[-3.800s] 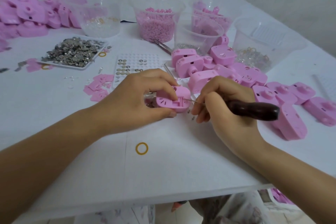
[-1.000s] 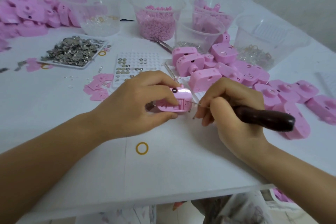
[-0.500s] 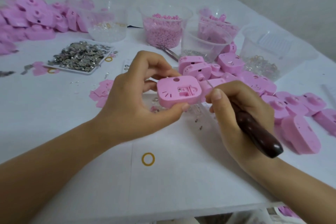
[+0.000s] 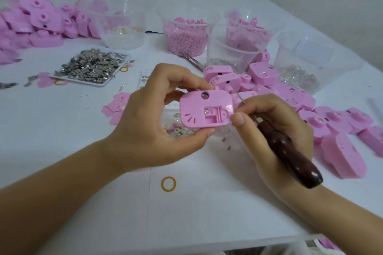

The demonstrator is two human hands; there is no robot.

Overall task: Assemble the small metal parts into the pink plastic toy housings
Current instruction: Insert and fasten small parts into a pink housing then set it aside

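Pink plastic housing (image 4: 205, 109) held up above the white table (image 4: 207, 217), pinched in the left hand (image 4: 145, 130): thumb under the lower edge, fingers curled over the upper edge, flat face with a round hole and a square recess turned toward the camera. Something small and shiny inside the recess.

Just beside its right edge, the right hand (image 4: 275, 130), wrapped around a dark wooden-handled tool (image 4: 290, 157), thumb tip very close to the housing. Thin metal tip (image 4: 241, 99) pointing up behind that edge; contact with the housing not possible to tell.

Behind the right hand, a heap of pink housings (image 4: 290, 97). Far left, a tray of small metal parts (image 4: 91, 67). At the back, a clear cup of pink pellets (image 4: 186, 35). Near the front, on the table, a yellow ring (image 4: 168, 184).
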